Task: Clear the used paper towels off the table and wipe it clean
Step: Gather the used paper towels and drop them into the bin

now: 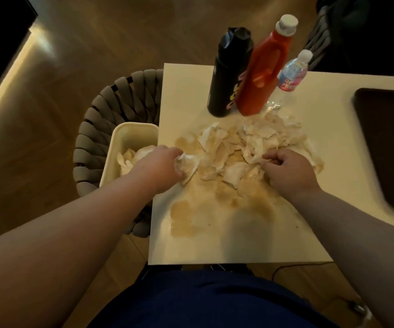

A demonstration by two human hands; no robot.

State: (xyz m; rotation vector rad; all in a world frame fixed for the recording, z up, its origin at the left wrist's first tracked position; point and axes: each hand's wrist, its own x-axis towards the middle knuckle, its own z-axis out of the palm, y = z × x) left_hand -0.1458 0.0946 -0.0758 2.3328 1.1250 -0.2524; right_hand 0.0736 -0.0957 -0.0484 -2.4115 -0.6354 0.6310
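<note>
The left hand [162,166] clenches a crumpled paper towel [187,165] at its fingertips, and a cream bin [129,133] sits just to its left. The soaked towel pile [250,143] spreads between both hands on the stained table [238,245]. The right hand [288,169] curls into the pile's near edge, and whether it holds a piece cannot be told.

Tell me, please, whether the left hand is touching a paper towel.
Touching. The head view shows the left hand gripping a crumpled paper towel, fingers curled round it, at the left edge of the table.
</note>
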